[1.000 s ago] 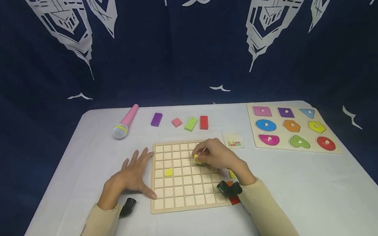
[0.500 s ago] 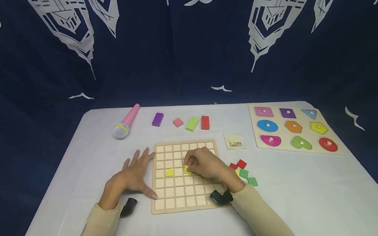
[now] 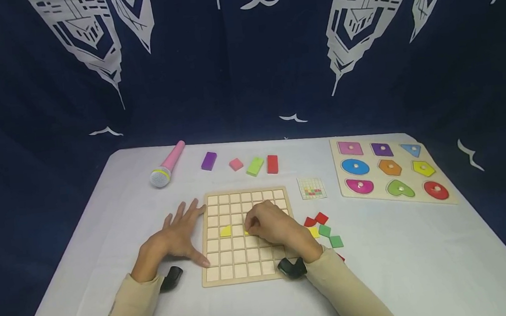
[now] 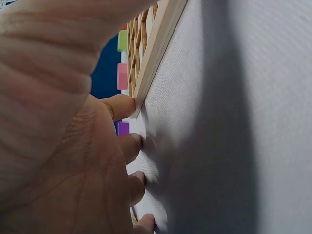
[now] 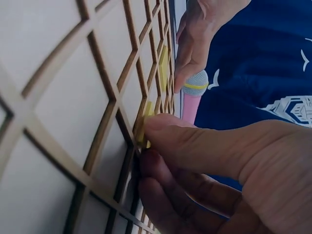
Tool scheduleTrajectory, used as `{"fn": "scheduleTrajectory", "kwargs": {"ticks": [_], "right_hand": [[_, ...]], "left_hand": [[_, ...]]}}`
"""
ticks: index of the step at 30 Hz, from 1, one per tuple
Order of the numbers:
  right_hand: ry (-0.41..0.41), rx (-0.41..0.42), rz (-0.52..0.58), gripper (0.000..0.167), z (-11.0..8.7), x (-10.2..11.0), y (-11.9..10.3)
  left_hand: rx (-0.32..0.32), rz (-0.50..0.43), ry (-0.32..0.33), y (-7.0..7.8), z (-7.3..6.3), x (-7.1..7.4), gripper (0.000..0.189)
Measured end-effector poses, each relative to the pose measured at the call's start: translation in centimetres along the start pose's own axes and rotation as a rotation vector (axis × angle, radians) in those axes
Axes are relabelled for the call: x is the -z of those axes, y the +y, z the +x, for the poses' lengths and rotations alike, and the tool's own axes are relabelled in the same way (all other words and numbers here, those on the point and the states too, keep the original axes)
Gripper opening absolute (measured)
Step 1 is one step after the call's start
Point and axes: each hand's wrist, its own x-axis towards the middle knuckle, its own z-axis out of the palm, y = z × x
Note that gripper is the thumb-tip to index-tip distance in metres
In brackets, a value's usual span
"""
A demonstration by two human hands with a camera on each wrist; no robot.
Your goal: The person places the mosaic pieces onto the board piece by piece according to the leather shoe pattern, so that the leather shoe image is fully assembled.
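Note:
A wooden grid board (image 3: 239,257) lies on the white table. My left hand (image 3: 170,243) is spread along its left side, fingers straight; in the left wrist view a fingertip touches the frame's edge. Over the middle of the board, my right hand (image 3: 273,224) pinches a small yellow tile (image 5: 145,127) between thumb and fingers. That tile stands tilted at a cell, and from the head view the fingers mostly cover it. Two cells to its left, another yellow tile (image 3: 226,231) with one rounded corner sits in the grid.
Right of the board lie loose tiles: red (image 3: 321,217), green (image 3: 336,241) and yellow (image 3: 314,232). A pattern card (image 3: 312,188) is above them. Farther back are a pink toy microphone (image 3: 168,165), coloured blocks (image 3: 255,166) and a shape puzzle (image 3: 391,171).
My right hand has moved left and slightly toward me with the yellow tile, lowering it to a cell near the other yellow tile. The left hand has stayed in place.

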Motion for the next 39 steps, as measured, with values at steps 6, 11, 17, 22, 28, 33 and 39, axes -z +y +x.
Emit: {"fn": "scheduleTrajectory", "kwargs": {"ticks": [6, 11, 17, 22, 28, 33, 39], "right_hand": [[0.011, -0.011, -0.046, 0.016, -0.6, 0.1, 0.2], [0.011, -0.003, -0.062, 0.016, -0.5, 0.2, 0.5], [0.008, 0.024, -0.084, 0.011, -0.4, 0.3, 0.6], [-0.028, 0.044, -0.095, 0.012, -1.1, 1.0, 0.6], [-0.077, 0.056, -0.038, 0.021, -3.6, 2.4, 2.7], [-0.056, -0.025, -0.014, 0.025, -6.3, 4.0, 5.5], [-0.036, -0.103, -0.031, 0.03, -9.1, 5.7, 8.1]], "left_hand": [[0.002, 0.002, -0.003, 0.0, 0.1, 0.0, 0.145], [0.005, 0.029, 0.0, -0.2, 0.2, 0.1, 0.146], [0.006, 0.02, 0.003, -0.3, 0.1, 0.1, 0.146], [0.002, 0.016, 0.005, -0.2, 0.0, 0.1, 0.145], [-0.001, 0.012, 0.004, 0.0, -0.1, 0.1, 0.144], [0.005, 0.018, 0.002, 0.0, -0.1, 0.1, 0.144], [0.001, 0.005, -0.001, 0.0, -0.2, 0.1, 0.144]]}}
